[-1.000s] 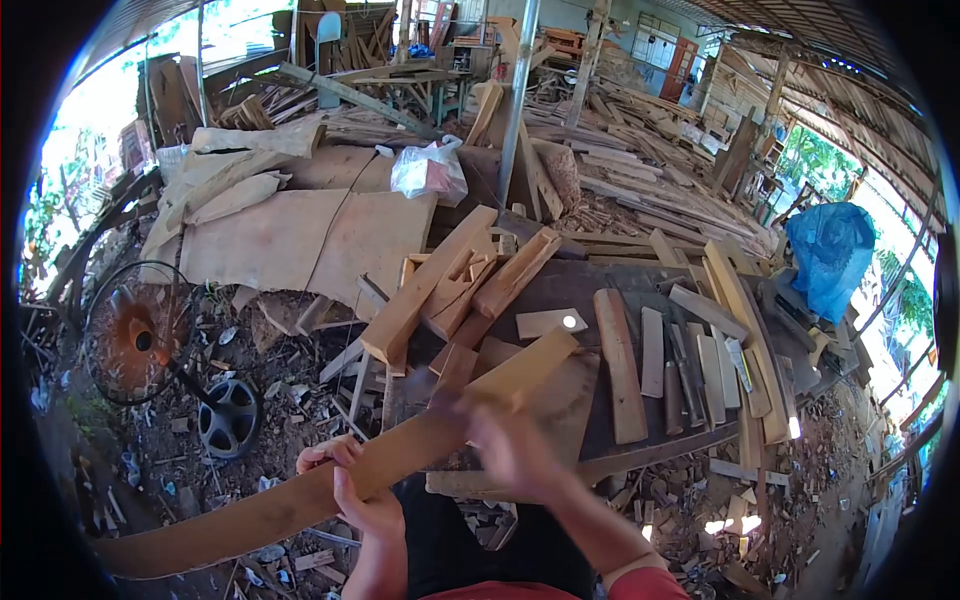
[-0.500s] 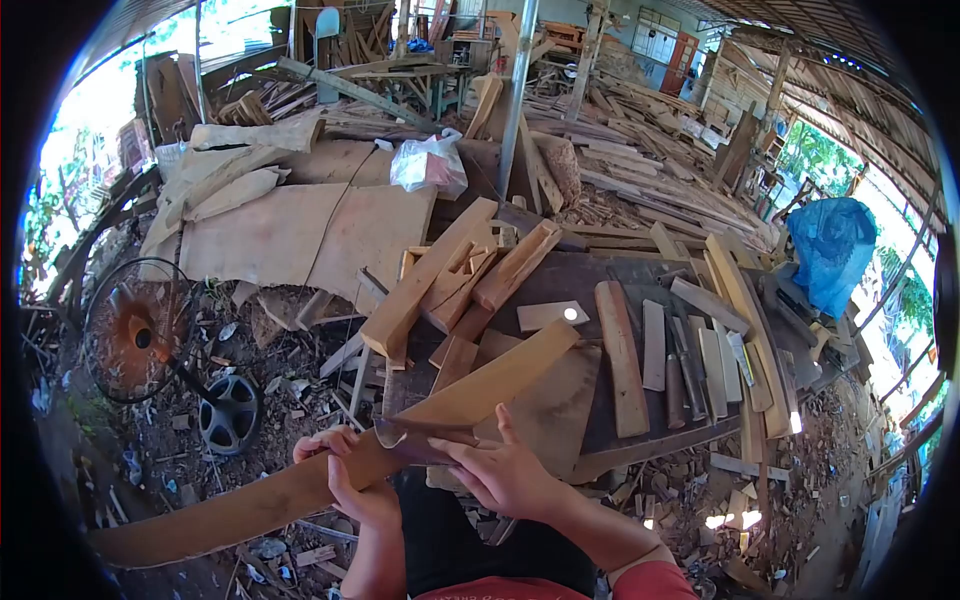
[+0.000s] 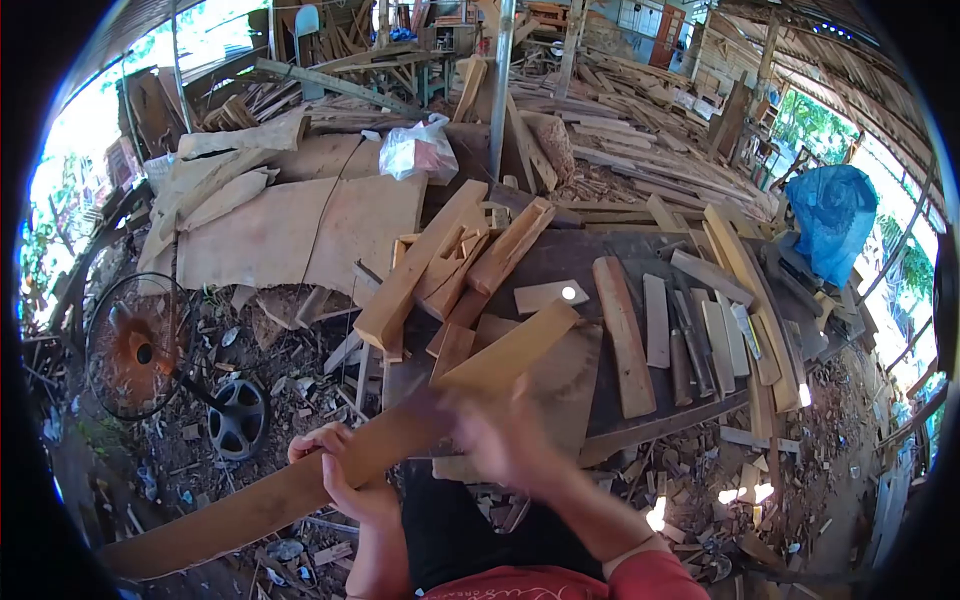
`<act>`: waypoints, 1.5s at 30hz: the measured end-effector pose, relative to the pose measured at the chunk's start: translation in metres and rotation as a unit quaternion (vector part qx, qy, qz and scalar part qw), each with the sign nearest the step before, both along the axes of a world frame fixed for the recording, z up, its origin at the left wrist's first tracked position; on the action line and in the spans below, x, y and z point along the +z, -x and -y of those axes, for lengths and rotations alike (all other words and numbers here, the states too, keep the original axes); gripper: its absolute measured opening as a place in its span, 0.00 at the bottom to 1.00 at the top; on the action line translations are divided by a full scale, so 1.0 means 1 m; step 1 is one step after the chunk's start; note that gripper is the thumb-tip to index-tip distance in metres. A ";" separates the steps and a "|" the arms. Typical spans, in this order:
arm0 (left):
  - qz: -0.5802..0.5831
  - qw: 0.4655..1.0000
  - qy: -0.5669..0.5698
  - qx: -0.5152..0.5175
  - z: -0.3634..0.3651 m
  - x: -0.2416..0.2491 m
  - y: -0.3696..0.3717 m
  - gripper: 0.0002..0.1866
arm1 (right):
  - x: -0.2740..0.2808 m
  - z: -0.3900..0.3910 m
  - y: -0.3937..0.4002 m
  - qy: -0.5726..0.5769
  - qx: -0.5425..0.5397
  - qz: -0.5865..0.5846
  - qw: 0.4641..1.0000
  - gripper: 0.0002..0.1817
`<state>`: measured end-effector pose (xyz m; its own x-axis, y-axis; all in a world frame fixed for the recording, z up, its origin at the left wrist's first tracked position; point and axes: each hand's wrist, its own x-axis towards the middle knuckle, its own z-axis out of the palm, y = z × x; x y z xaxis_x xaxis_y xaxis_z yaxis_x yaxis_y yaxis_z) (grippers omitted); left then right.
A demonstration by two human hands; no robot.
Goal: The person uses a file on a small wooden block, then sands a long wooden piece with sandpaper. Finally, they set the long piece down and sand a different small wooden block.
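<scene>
A long, curved wooden board (image 3: 270, 492) runs from the lower left up over the near edge of the workbench. My left hand (image 3: 345, 470) is closed around the board's middle, thumb on the near side and fingers over the far edge. My right hand (image 3: 500, 435) is smeared by motion beside the board's upper part. A dark, blurred shape lies on the board near its fingers; whether they hold it cannot be made out.
On the dark workbench (image 3: 630, 430) lie wooden blocks (image 3: 425, 265), a reddish bar (image 3: 623, 340) and chisel-like tools (image 3: 690, 350). A fan (image 3: 140, 345) stands at left, a metal pole (image 3: 502, 90) behind. A blue bag (image 3: 832, 220) hangs at right.
My right hand has moved slightly and is now blurred, its fingers no longer distinct. The curved tool seen on the board before is now a dark smear. My left hand keeps its hold.
</scene>
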<state>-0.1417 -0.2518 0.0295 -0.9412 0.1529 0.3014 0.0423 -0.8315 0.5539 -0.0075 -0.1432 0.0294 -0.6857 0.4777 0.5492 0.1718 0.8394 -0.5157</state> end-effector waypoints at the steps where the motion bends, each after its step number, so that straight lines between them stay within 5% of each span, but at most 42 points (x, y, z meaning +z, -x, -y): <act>1: -0.021 1.000 0.007 0.000 0.001 -0.003 0.002 0.15 | -0.026 -0.037 -0.001 0.092 -0.061 -0.024 0.994 0.12; 2: -0.042 0.999 0.010 -0.001 0.000 -0.004 0.003 0.15 | -0.002 -0.058 -0.016 0.066 -0.224 0.183 0.955 0.14; 3: -0.040 0.999 0.005 -0.001 0.001 -0.004 0.003 0.15 | -0.005 -0.087 -0.028 0.186 -0.284 0.124 0.932 0.16; 5: -0.046 0.999 0.005 -0.010 0.002 -0.002 0.000 0.13 | -0.020 -0.121 -0.047 0.099 -0.417 0.164 0.889 0.15; 10: -0.050 0.999 0.008 -0.009 0.000 0.001 0.000 0.11 | -0.022 -0.120 -0.054 0.043 -0.383 0.201 0.900 0.17; 13: -0.046 0.999 0.015 -0.005 -0.001 -0.002 0.006 0.20 | -0.032 -0.128 -0.062 0.047 -0.394 0.168 0.902 0.18; 15: -0.138 0.989 -0.049 -0.025 -0.002 -0.002 0.008 0.37 | -0.039 -0.133 -0.064 0.049 -0.382 0.109 0.916 0.18; 18: -0.120 0.990 -0.072 -0.032 -0.005 0.011 0.003 0.49 | -0.038 -0.132 -0.066 0.008 -0.389 0.091 0.917 0.17; 21: -0.119 0.991 -0.021 -0.050 0.000 0.011 0.014 0.51 | -0.031 -0.130 -0.066 0.039 -0.368 0.035 0.928 0.16; 28: -0.085 0.992 0.088 -0.040 0.015 0.001 0.033 0.45 | -0.031 -0.134 -0.059 0.014 -0.318 -0.018 0.948 0.16; 32: -0.222 0.960 0.104 -0.138 0.036 -0.025 0.055 0.41 | -0.023 -0.148 -0.042 0.047 -0.297 -0.065 0.952 0.17; 34: -0.096 0.978 0.180 -0.034 0.031 -0.005 0.034 0.47 | -0.022 -0.153 -0.033 0.065 -0.308 -0.052 0.948 0.17; 39: -0.195 0.973 0.126 -0.024 0.022 0.017 0.021 0.44 | -0.035 -0.167 -0.012 0.083 -0.288 -0.067 0.952 0.16; 41: -0.114 0.992 -0.057 0.006 0.010 0.037 0.005 0.37 | -0.032 -0.153 -0.004 0.107 -0.291 -0.014 0.951 0.15; 42: -0.114 0.992 -0.058 0.006 0.015 0.029 0.013 0.37 | -0.026 -0.142 0.000 0.127 -0.295 0.037 0.946 0.14; 44: -0.257 0.960 -0.079 -0.083 0.028 0.005 0.034 0.27 | -0.010 -0.102 0.009 0.163 -0.188 0.076 0.966 0.11; 45: -0.191 0.976 -0.085 -0.057 0.026 0.015 0.025 0.18 | -0.012 -0.081 0.013 0.194 -0.105 0.065 0.973 0.12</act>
<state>-0.1671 -0.2780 0.0441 -0.7344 0.1671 0.6579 0.1206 -0.9217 0.3687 -0.0205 -0.0627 0.0179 -0.6025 0.7690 0.2136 0.4038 0.5246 -0.7495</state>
